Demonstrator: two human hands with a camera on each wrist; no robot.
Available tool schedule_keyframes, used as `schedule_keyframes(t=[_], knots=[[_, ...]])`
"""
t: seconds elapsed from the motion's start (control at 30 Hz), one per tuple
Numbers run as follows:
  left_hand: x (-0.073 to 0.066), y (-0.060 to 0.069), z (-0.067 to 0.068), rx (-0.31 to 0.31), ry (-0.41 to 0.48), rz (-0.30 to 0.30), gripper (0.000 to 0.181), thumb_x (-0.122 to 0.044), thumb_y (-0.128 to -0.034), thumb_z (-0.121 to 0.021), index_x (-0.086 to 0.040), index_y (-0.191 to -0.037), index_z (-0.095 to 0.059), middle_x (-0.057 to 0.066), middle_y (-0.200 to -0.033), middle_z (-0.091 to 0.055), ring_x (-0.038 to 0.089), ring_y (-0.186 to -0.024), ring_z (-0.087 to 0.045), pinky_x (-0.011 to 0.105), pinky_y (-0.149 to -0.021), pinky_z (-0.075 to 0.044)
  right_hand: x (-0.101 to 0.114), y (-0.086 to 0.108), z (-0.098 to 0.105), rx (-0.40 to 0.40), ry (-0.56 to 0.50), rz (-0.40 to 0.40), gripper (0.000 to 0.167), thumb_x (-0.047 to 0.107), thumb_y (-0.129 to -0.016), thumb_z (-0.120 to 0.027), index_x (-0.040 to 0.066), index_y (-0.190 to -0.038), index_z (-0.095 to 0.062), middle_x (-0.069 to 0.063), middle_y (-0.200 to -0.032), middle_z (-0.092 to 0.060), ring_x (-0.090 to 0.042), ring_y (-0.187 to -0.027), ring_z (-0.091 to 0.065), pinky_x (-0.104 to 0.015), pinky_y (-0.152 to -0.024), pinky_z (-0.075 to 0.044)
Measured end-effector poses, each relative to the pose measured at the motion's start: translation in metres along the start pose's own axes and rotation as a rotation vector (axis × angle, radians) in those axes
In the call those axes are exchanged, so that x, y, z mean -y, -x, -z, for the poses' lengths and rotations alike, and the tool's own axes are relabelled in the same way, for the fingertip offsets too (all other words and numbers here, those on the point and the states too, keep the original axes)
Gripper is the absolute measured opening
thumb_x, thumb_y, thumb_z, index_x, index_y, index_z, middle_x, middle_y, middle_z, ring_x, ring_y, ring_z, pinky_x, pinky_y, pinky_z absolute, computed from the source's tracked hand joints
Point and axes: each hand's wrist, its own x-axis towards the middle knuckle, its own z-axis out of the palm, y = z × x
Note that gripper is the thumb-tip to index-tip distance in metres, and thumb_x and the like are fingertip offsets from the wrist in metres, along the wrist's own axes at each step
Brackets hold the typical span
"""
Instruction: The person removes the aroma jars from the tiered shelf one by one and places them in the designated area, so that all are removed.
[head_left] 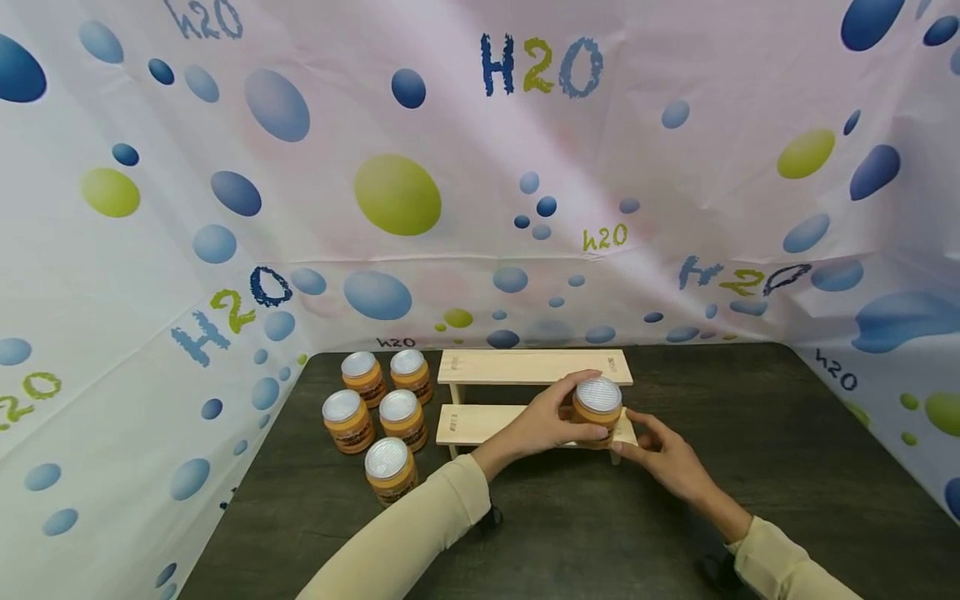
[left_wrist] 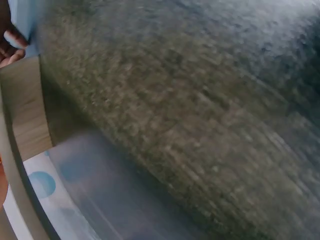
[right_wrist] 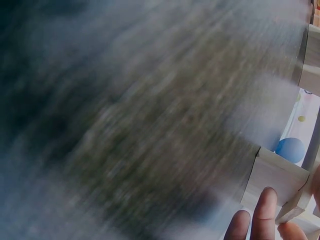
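Note:
My left hand [head_left: 551, 417] grips an orange jar [head_left: 597, 408] with a ridged silvery-white lid, fingers behind it and thumb in front. The jar is upright at the right end of the lower board of a two-tier wooden shelf [head_left: 480, 423]; whether its base touches the board cannot be made out. With thumb and fingers, my right hand [head_left: 667, 458] pinches the right end of that same board. In the right wrist view, fingertips [right_wrist: 265, 210] show beside the pale wood [right_wrist: 277, 175]. The left wrist view catches only part of the shelf [left_wrist: 27, 105] at its left edge.
Several more orange jars [head_left: 349, 425] with pale lids stand upright left of the shelf, the nearest one [head_left: 390, 471] close to my left sleeve. The shelf's upper board [head_left: 532, 367] lies behind. A dark wood-grain table [head_left: 750, 417] extends to the right, with a patterned sheet [head_left: 465, 125] behind.

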Motion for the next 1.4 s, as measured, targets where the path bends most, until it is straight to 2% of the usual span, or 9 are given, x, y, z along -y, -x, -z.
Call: schedule_keyframes(t=[0.27, 0.43, 0.67, 0.9, 1.1, 1.27, 1.4], knots=[[0.000, 0.000, -0.005, -0.061, -0.049, 0.006, 0.077, -0.022, -0.0928, -0.074, -0.030, -0.157, -0.031, -0.002, -0.144, -0.049, 0.007, -0.125, -0.054, 0.022, -0.101, -0.048, 0.003, -0.003, 0.001, -0.002, 0.000, -0.005, 0.076, 0.047, -0.093, -0.068, 0.013, -0.154, -0.038, -0.011, -0.101, -0.067, -0.020, -0.083, -0.059, -0.032, -0.067, -0.044], [-0.002, -0.002, -0.006, -0.100, -0.115, 0.005, 0.076, -0.028, -0.0920, -0.075, -0.029, -0.155, -0.033, -0.001, -0.144, -0.050, 0.009, -0.125, -0.055, 0.026, -0.102, -0.048, 0.005, -0.004, 0.001, -0.010, -0.006, 0.009, 0.075, 0.045, -0.093, -0.069, 0.013, -0.154, -0.039, -0.011, -0.100, -0.067, -0.019, -0.082, -0.057, -0.032, -0.067, -0.043], [-0.002, -0.002, -0.008, -0.111, -0.176, 0.012, 0.079, -0.028, -0.0903, -0.077, -0.030, -0.155, -0.032, 0.000, -0.144, -0.051, 0.010, -0.126, -0.054, 0.033, -0.106, -0.047, 0.005, -0.006, 0.000, -0.009, -0.007, 0.017, 0.075, 0.045, -0.093, -0.069, 0.012, -0.154, -0.039, -0.011, -0.101, -0.066, -0.019, -0.083, -0.058, -0.032, -0.068, -0.044], [-0.004, -0.003, -0.008, -0.116, -0.182, 0.006, 0.078, -0.027, -0.0895, -0.078, -0.027, -0.154, -0.034, 0.003, -0.142, -0.052, 0.012, -0.124, -0.056, 0.031, -0.102, -0.048, 0.006, -0.005, 0.000, -0.010, -0.009, 0.018, 0.076, 0.046, -0.093, -0.069, 0.012, -0.154, -0.039, -0.011, -0.099, -0.066, -0.019, -0.081, -0.057, -0.032, -0.067, -0.043], [-0.006, -0.003, -0.010, -0.139, -0.237, -0.008, 0.075, -0.028, -0.0878, -0.079, -0.027, -0.151, -0.038, 0.004, -0.140, -0.055, 0.012, -0.122, -0.058, 0.028, -0.099, -0.051, 0.006, -0.002, 0.000, -0.013, -0.012, 0.013, 0.075, 0.045, -0.093, -0.069, 0.013, -0.154, -0.039, -0.010, -0.098, -0.066, -0.020, -0.081, -0.057, -0.032, -0.066, -0.043], [-0.012, 0.003, -0.008, -0.151, -0.270, -0.004, 0.075, -0.029, -0.0866, -0.081, -0.026, -0.150, -0.040, 0.004, -0.138, -0.056, 0.012, -0.120, -0.059, 0.027, -0.097, -0.052, 0.003, -0.001, -0.001, -0.009, -0.008, 0.006, 0.076, 0.046, -0.093, -0.069, 0.013, -0.154, -0.039, -0.011, -0.101, -0.065, -0.019, -0.082, -0.056, -0.032, -0.066, -0.043], [-0.024, 0.009, -0.003, -0.154, -0.281, -0.017, 0.076, -0.028, -0.0868, -0.080, -0.024, -0.151, -0.039, 0.005, -0.137, -0.057, 0.013, -0.120, -0.060, 0.027, -0.096, -0.052, 0.001, 0.001, -0.001, -0.008, -0.003, 0.007, 0.076, 0.046, -0.093, -0.069, 0.013, -0.154, -0.039, -0.011, -0.101, -0.063, -0.019, -0.082, -0.054, -0.031, -0.065, -0.043]])
